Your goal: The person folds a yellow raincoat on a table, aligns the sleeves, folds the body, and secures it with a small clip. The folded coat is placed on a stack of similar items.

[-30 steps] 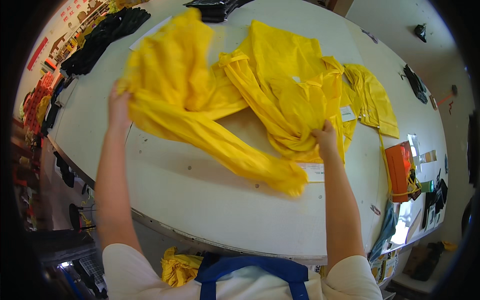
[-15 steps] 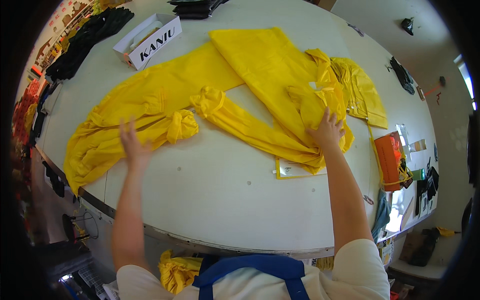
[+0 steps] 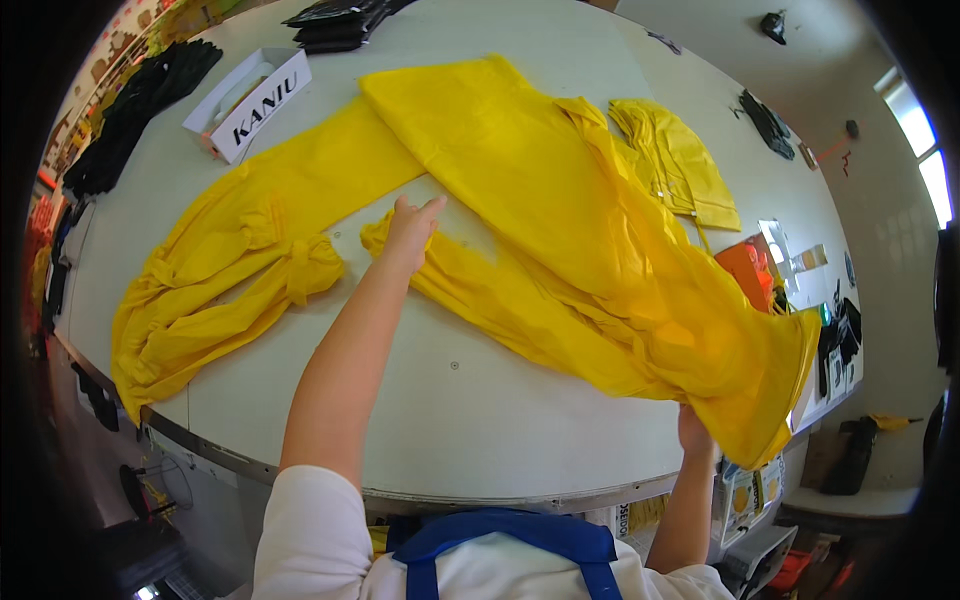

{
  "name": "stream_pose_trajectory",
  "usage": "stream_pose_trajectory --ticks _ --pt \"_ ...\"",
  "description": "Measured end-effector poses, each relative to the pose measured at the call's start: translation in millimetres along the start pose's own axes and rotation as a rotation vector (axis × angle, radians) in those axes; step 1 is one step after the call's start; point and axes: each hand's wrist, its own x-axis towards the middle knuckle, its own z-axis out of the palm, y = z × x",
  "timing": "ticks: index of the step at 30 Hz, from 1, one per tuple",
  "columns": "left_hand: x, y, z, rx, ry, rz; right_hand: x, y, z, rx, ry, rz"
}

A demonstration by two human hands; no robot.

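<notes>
A yellow, slick-looking garment like a raincoat (image 3: 500, 130) lies spread across the white table. My left hand (image 3: 412, 232) is closed on the cuff end of one sleeve (image 3: 500, 305), with a bit of yellow cloth showing beside the fingers. At the right, my right hand (image 3: 693, 430) grips the garment from below, near the table's front edge. It holds up a wide flap (image 3: 740, 370) that drapes over the fingers and hides most of them. Another bunched sleeve-like part (image 3: 250, 290) rests at the left, its gathered end turned toward the middle.
A pleated yellow piece (image 3: 680, 165) lies behind the flap. An orange box (image 3: 745, 270) stands partly covered at the right. At the back left are a white open box (image 3: 245, 105), black gloves (image 3: 130, 120) and stacked black packets (image 3: 340, 25). The white table's (image 3: 400, 440) front edge curves before me.
My right hand has drawn the garment's right part toward me and to the right, lifting it off the table. My left hand has moved right, from the left part to the sleeve's cuff.
</notes>
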Motion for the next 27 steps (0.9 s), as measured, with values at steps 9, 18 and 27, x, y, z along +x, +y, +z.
stream_pose_trajectory --ticks 9,18,27 --pt "60 -28 76 0.206 0.006 -0.261 -72 19 -17 -1.417 0.059 0.012" --pt "-136 53 -28 0.112 -0.077 0.423 -68 3 -128 0.317 -0.261 -0.017" --pt "-336 -81 -247 0.357 0.173 0.043 -33 -10 -63 0.29 0.386 0.235"
